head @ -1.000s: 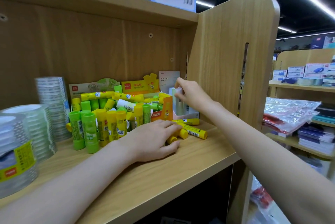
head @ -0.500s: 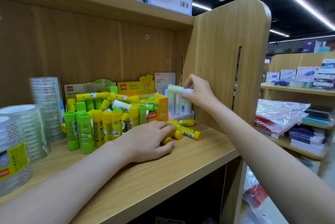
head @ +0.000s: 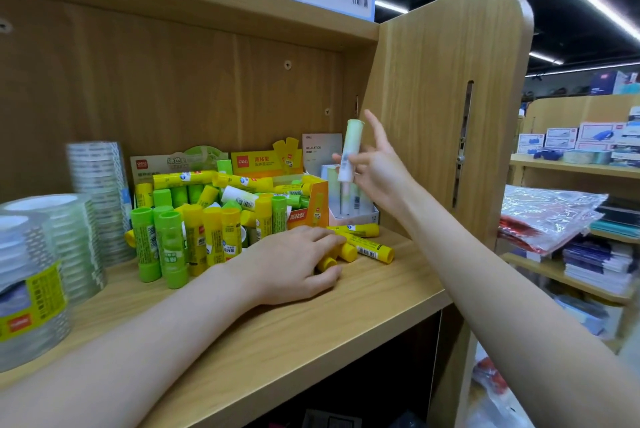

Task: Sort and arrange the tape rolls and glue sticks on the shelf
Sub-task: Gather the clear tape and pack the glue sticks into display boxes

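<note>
The left hand [head: 294,263] lies flat, palm down, fingers straight, over loose yellow glue sticks [head: 367,247] on the shelf [head: 311,334], just in front of the orange display box [head: 308,205]. Beyond and right of that box, the right hand [head: 377,171] pinches a pale glue stick [head: 350,150], its index finger sticking out straight. The stick's long axis is nearly upright, directly above the small white box [head: 353,216] of matching sticks. Judging from that, the right hand is far nearer for lowering it in, straight down.
</note>
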